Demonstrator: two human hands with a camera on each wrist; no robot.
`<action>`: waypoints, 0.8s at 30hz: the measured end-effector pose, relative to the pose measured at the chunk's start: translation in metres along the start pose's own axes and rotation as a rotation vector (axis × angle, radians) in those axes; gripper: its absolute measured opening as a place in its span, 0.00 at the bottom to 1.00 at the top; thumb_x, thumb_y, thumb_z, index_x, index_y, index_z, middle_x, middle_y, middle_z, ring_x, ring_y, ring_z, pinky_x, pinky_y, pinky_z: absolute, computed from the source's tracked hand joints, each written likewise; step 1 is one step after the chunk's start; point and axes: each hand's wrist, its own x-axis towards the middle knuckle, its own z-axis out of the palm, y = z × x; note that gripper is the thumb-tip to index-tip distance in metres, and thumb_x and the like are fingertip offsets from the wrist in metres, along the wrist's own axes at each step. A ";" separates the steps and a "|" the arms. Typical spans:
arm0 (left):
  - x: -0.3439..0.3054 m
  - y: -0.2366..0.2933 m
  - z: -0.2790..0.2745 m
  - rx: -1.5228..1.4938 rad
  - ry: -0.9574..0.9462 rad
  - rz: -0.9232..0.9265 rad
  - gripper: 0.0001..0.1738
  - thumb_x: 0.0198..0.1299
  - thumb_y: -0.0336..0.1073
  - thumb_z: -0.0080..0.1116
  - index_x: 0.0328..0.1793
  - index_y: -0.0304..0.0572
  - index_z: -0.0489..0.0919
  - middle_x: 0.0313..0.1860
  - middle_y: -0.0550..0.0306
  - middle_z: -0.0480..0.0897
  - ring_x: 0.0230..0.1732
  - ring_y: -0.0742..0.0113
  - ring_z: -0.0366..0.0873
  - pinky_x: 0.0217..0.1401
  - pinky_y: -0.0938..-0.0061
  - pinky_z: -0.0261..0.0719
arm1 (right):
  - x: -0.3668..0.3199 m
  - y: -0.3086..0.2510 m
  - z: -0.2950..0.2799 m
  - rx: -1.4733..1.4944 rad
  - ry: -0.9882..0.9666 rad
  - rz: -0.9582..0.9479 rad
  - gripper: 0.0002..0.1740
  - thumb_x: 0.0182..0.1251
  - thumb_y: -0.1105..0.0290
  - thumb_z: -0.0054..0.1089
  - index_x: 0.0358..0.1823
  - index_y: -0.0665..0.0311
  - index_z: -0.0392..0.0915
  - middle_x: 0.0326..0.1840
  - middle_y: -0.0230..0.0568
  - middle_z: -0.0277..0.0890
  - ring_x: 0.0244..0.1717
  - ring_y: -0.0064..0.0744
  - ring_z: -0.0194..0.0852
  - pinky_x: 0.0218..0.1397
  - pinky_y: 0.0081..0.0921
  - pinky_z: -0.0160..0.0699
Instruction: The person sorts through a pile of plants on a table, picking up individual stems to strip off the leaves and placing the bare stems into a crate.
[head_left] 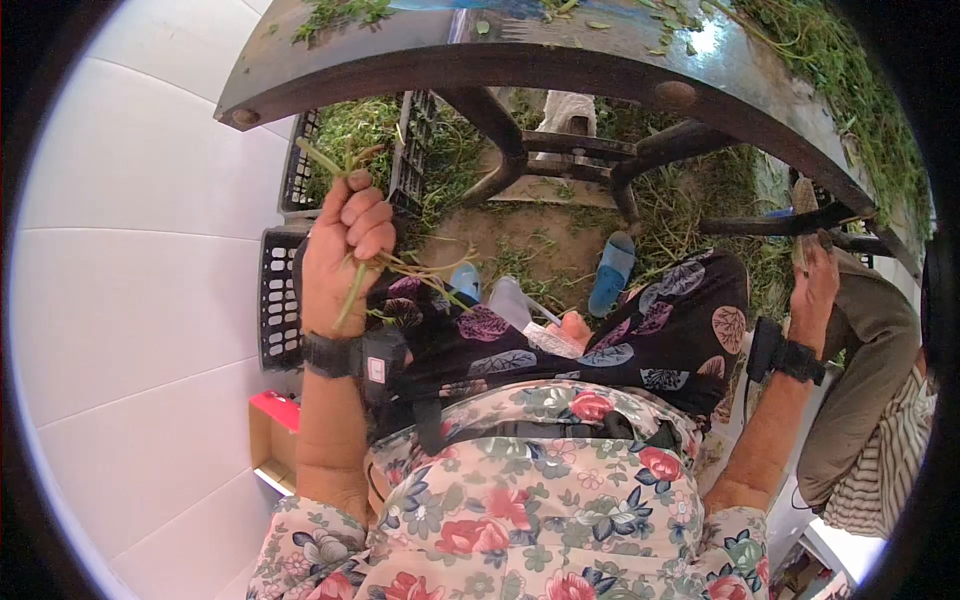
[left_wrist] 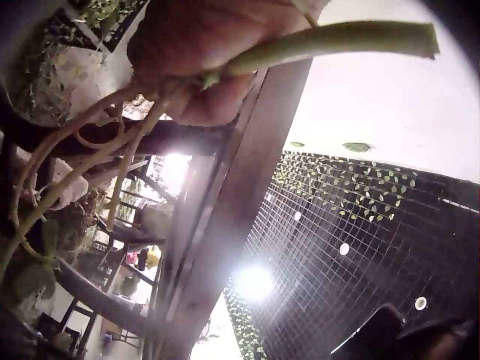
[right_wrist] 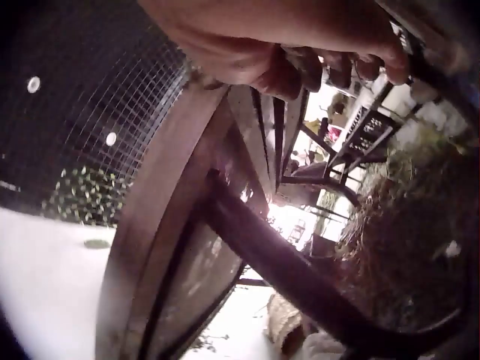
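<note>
My left hand (head_left: pixel 345 230) is raised at the left, fingers curled around a few green stems (head_left: pixel 350 295). Cut ends poke out above the fist, and thin leggy shoots trail to the right over my thigh. In the left wrist view, one thick stem (left_wrist: pixel 337 45) crosses below the palm, while thinner ones hang down at the left. Over on the right, my right hand (head_left: pixel 818 280) is beside the table's rim, by a long beige thing (head_left: pixel 804 205). The right wrist view shows its fingers (right_wrist: pixel 337 71) loosely bent, with nothing visible between them.
A round-edged table (head_left: pixel 560 72) with scattered greens stands ahead, its dark curved legs (head_left: pixel 500 130) below. Black crates (head_left: pixel 280 300) stand at the left near a tiled wall (head_left: pixel 140 300). Blue slippers (head_left: pixel 612 272) and plant scraps lie on the floor. Another person's leg (head_left: pixel 865 360) is at the right.
</note>
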 end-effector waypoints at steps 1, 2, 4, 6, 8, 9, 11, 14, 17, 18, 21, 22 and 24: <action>-0.001 0.008 -0.002 0.033 -0.029 0.005 0.11 0.68 0.39 0.41 0.39 0.40 0.67 0.19 0.68 0.56 0.17 0.77 0.51 0.15 0.81 0.50 | 0.000 -0.011 -0.003 0.112 0.067 0.045 0.11 0.64 0.76 0.48 0.47 0.68 0.72 0.46 0.41 0.74 0.45 0.34 0.74 0.44 0.26 0.77; -0.004 0.014 -0.002 0.041 -0.027 0.025 0.10 0.68 0.39 0.41 0.39 0.39 0.67 0.19 0.68 0.56 0.17 0.78 0.51 0.15 0.82 0.50 | 0.000 -0.021 -0.007 0.223 0.132 0.090 0.11 0.64 0.76 0.48 0.48 0.68 0.72 0.46 0.40 0.75 0.45 0.33 0.74 0.46 0.27 0.77; -0.010 0.026 0.002 0.057 -0.019 0.067 0.10 0.68 0.38 0.41 0.38 0.39 0.67 0.19 0.68 0.56 0.17 0.78 0.51 0.14 0.82 0.49 | -0.002 -0.050 -0.009 0.447 0.261 0.185 0.12 0.65 0.75 0.47 0.49 0.68 0.72 0.46 0.40 0.76 0.45 0.33 0.74 0.50 0.30 0.76; -0.020 0.039 0.005 0.111 0.003 0.148 0.10 0.68 0.37 0.40 0.38 0.38 0.66 0.19 0.66 0.56 0.17 0.77 0.52 0.15 0.82 0.51 | -0.009 -0.090 -0.001 0.328 0.240 -0.006 0.14 0.67 0.73 0.46 0.52 0.69 0.71 0.47 0.41 0.75 0.48 0.34 0.74 0.51 0.32 0.76; -0.031 0.056 0.004 0.141 0.010 0.237 0.11 0.69 0.37 0.38 0.39 0.37 0.66 0.20 0.65 0.56 0.18 0.76 0.52 0.16 0.81 0.53 | -0.023 -0.144 0.015 0.174 0.265 -0.208 0.15 0.66 0.72 0.46 0.51 0.67 0.73 0.49 0.41 0.76 0.49 0.31 0.73 0.55 0.28 0.73; -0.037 0.064 0.001 0.129 -0.016 0.249 0.11 0.69 0.36 0.37 0.40 0.36 0.65 0.20 0.65 0.55 0.18 0.76 0.51 0.16 0.81 0.52 | -0.027 -0.169 0.024 0.064 0.267 -0.295 0.14 0.66 0.71 0.46 0.51 0.67 0.74 0.49 0.40 0.76 0.50 0.30 0.73 0.55 0.27 0.72; -0.051 0.075 -0.001 0.145 0.040 0.357 0.11 0.69 0.36 0.37 0.40 0.36 0.65 0.20 0.65 0.55 0.18 0.76 0.51 0.17 0.81 0.52 | -0.030 -0.207 0.039 -0.156 0.269 -0.472 0.14 0.66 0.71 0.47 0.50 0.67 0.75 0.50 0.39 0.76 0.50 0.28 0.73 0.55 0.24 0.70; -0.067 0.090 -0.009 0.185 0.163 0.487 0.11 0.69 0.37 0.38 0.38 0.36 0.65 0.19 0.66 0.53 0.17 0.77 0.50 0.16 0.81 0.52 | -0.014 -0.230 0.060 -0.238 0.119 -0.692 0.18 0.69 0.63 0.46 0.55 0.63 0.73 0.53 0.39 0.74 0.54 0.32 0.71 0.58 0.32 0.68; -0.081 0.122 -0.050 0.231 0.287 0.563 0.12 0.68 0.38 0.41 0.34 0.40 0.65 0.17 0.66 0.52 0.16 0.76 0.49 0.15 0.81 0.52 | -0.002 -0.236 0.090 -0.309 0.017 -0.598 0.19 0.68 0.57 0.48 0.55 0.58 0.74 0.51 0.37 0.75 0.52 0.30 0.71 0.55 0.29 0.68; -0.086 0.125 -0.057 0.212 0.377 0.588 0.11 0.68 0.39 0.42 0.34 0.40 0.65 0.17 0.66 0.54 0.16 0.76 0.50 0.15 0.81 0.54 | 0.005 -0.233 0.095 -0.382 -0.019 -0.523 0.19 0.68 0.56 0.48 0.55 0.57 0.74 0.51 0.37 0.75 0.51 0.29 0.72 0.54 0.28 0.68; -0.100 0.138 -0.084 0.249 0.505 0.658 0.12 0.68 0.39 0.41 0.34 0.41 0.65 0.18 0.66 0.57 0.16 0.76 0.53 0.16 0.81 0.57 | 0.017 -0.224 0.115 -0.376 -0.013 -0.573 0.18 0.67 0.58 0.49 0.50 0.59 0.76 0.46 0.38 0.77 0.46 0.28 0.74 0.52 0.25 0.68; -0.105 0.140 -0.092 0.277 0.557 0.698 0.12 0.69 0.39 0.41 0.34 0.41 0.65 0.18 0.65 0.58 0.16 0.76 0.53 0.16 0.81 0.58 | 0.017 -0.226 0.118 -0.369 -0.009 -0.568 0.17 0.66 0.59 0.50 0.49 0.60 0.77 0.44 0.38 0.78 0.45 0.28 0.74 0.52 0.24 0.68; -0.115 0.145 -0.107 0.328 0.637 0.750 0.12 0.69 0.39 0.41 0.33 0.42 0.65 0.18 0.65 0.59 0.16 0.75 0.54 0.16 0.81 0.59 | 0.025 -0.228 0.119 -0.522 0.044 -0.497 0.18 0.66 0.57 0.49 0.49 0.60 0.77 0.44 0.40 0.78 0.44 0.31 0.75 0.51 0.26 0.69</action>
